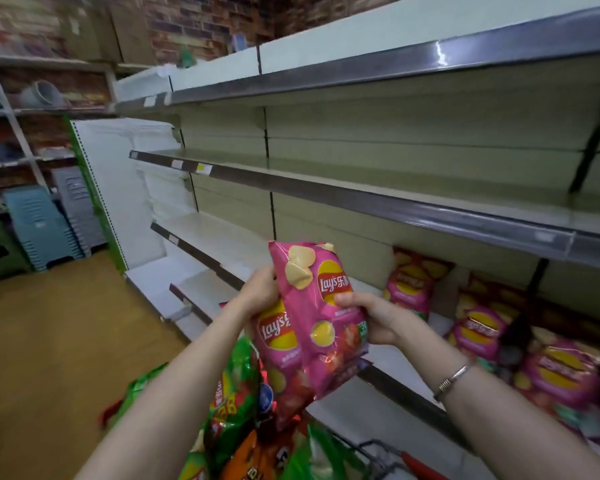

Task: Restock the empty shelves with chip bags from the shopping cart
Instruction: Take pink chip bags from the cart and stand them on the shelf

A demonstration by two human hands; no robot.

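At the far left, stacked plastic stools (pixel 39 226) are seen by the back wall, well apart from the work. Beside them the long shelves (pixel 291 168) run rightward, and the upper tiers are bare, which is why stock is being brought up. Low in the middle, green and orange chip bags (pixel 236 386) are heaped in the shopping cart (pixel 378 452), of which only a bit of wire frame and a red handle are shown. The supply is kept just below the forearms, so little reach is needed.

Above the heap, the left hand (pixel 260 289) is raised, with the forearm angled up and rightward. Its fingers are curled round the left edge of the pink bags, though it cannot be told whether both are caught by it. The rear pink bag (pixel 274 337) is held partly hidden behind the front pink bag (pixel 321 299). Both are upright and overlapped, probably so that they can be set down as a pair with labels facing out. The right hand (pixel 378 320) is closed on the front bag's right edge, with the thumb laid across its face and the fingers hidden behind. A bracelet (pixel 452 377) is worn on that wrist. The pair is held in front of the lower shelf and is not yet set on it.

To the right, a row of matching pink bags (pixel 478 330) is already stood on that shelf, so the pair is judged to be meant for the gap beside it.
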